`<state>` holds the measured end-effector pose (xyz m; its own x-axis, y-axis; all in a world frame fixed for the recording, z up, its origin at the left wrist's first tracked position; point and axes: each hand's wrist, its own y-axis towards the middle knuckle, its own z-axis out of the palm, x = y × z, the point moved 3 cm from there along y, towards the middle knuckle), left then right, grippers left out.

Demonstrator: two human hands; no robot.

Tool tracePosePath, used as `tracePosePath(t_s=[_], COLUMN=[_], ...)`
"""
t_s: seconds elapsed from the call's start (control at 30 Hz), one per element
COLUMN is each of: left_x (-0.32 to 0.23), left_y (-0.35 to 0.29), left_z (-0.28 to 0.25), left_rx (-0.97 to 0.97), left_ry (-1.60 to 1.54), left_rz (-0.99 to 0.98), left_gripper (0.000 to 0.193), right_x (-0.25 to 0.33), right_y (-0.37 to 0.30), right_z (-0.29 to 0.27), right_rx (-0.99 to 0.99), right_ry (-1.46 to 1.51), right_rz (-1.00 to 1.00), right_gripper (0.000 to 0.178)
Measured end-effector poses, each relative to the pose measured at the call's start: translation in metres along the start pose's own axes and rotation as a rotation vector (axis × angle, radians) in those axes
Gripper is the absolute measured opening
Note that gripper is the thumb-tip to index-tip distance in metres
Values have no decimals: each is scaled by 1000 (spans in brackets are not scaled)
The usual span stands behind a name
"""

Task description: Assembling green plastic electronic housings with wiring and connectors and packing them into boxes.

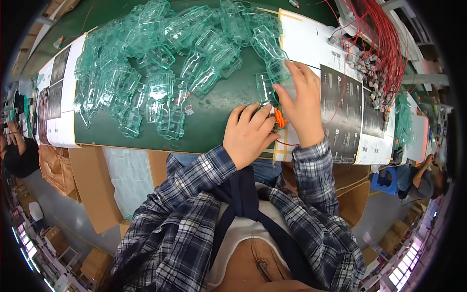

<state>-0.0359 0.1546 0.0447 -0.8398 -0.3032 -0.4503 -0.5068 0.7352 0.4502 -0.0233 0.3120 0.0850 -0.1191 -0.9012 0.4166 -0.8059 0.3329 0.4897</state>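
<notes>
The left hand (247, 132) is bending its fingers over the near end of a see-through green plastic blister tray (264, 87), right beside an orange ridged piece (279, 118). I cannot tell if it is gripping that piece or just pressing down. The right hand (306, 102) is opening wide, with its thumb and fingers spread apart. Its fingertips are hovering at, or maybe touching, a second see-through tray (276, 68), and I cannot tell if it is holding it.

The first tray is lying on the green table (219, 117), at 1 o'clock from the left hand. Its long side is running almost from 12 to 6, leaning a little to 11 and 5. The orange piece is sitting at its 5 o'clock end, leaning the same way. A red wire (290, 144) is trailing off toward 4 o'clock.

The person seems to be fitting the orange piece into the tray. The next move is probably calling for keeping the tray still and pushing the piece in gently, without tugging the wire.

A big heap of trays (146, 29) is spreading out at 10 and 11 o'clock.
</notes>
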Motion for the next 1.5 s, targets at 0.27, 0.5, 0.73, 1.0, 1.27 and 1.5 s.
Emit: tracePosePath(t_s=[0.27,0.5,0.73,1.0,1.27,1.5], left_x=[1,1,-2,4,13,12], left_y=[-2,-3,-1,-7,-15,-10], left_z=[-1,-2,-1,4,17,-3], left_rx=[-6,-9,21,-54,-157,-21], left_ry=[1,-8,-44,-185,-381,-613], left_rz=[-11,-15,-33,-86,-140,-213], left_gripper=[41,39,50,87,111,102], right_x=[-11,-6,-42,-26,35,24], right_y=[14,21,-37,-66,-71,-64], right_z=[18,20,-38,-41,-12,3], right_rx=[104,104,-60,139,214,226], right_ry=[7,39,-335,-87,1,-22], right_rz=[-102,-94,-43,138,32,-49], right_gripper=[55,50,57,71,70,65])
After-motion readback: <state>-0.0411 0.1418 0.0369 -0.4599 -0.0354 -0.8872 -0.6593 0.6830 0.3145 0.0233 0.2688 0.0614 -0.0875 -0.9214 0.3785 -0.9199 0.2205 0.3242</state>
